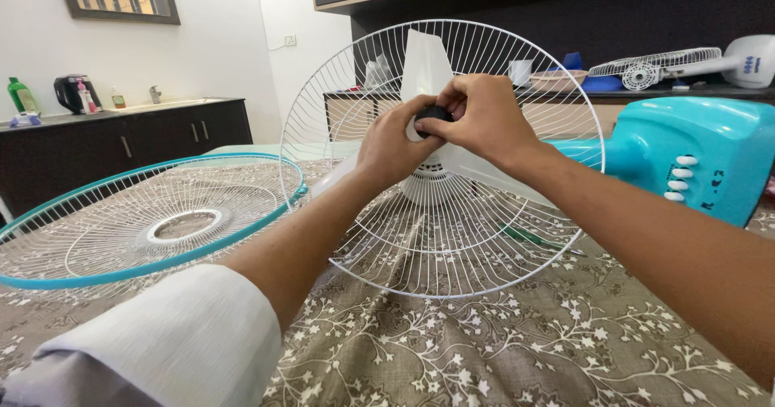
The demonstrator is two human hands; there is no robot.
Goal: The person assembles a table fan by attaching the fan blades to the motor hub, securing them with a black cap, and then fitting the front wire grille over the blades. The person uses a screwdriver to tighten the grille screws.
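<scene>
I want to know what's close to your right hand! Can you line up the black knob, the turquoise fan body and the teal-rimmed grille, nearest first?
1. black knob: pinched by the right hand, at the fan's middle.
2. turquoise fan body: lying off to the right.
3. teal-rimmed grille: flat on the cloth, far left.
</scene>
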